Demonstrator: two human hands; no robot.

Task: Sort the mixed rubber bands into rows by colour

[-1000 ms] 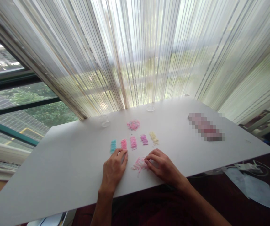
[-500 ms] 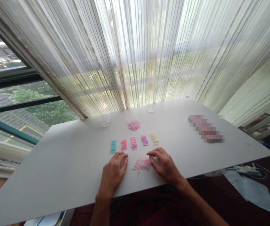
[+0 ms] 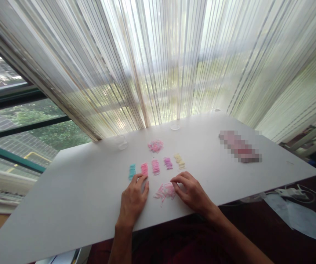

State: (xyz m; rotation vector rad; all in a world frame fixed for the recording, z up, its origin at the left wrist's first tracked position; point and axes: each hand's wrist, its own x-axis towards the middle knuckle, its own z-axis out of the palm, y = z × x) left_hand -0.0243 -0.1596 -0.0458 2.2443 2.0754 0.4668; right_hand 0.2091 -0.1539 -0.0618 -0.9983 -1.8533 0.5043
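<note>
Small coloured pieces lie in a row of short stacks on the white table (image 3: 91, 190): blue (image 3: 132, 171), hot pink (image 3: 144, 169), light pink (image 3: 155, 167), purple (image 3: 168, 163) and pale yellow (image 3: 179, 161). My left hand (image 3: 133, 200) rests just below the hot pink stack, its fingertips at the stack's lower end, thumb and forefinger apart. A loose pink and white pile (image 3: 164, 192) lies between my hands. My right hand (image 3: 192, 190) is at that pile's right edge, fingers curled and thumb close to them; anything between them is too small to make out.
Another mixed pink pile (image 3: 155, 146) sits behind the row. Two clear round containers (image 3: 122, 143) (image 3: 175, 127) stand near the back edge, by the string curtain (image 3: 169, 66). A blurred pinkish object (image 3: 240, 146) lies at the right. Cables and plastic sheets are below the table's right side.
My left hand has moved slightly up to the hot pink stack, its fingers a little more extended. My right hand has hardly moved. The camera view has shifted slightly.
</note>
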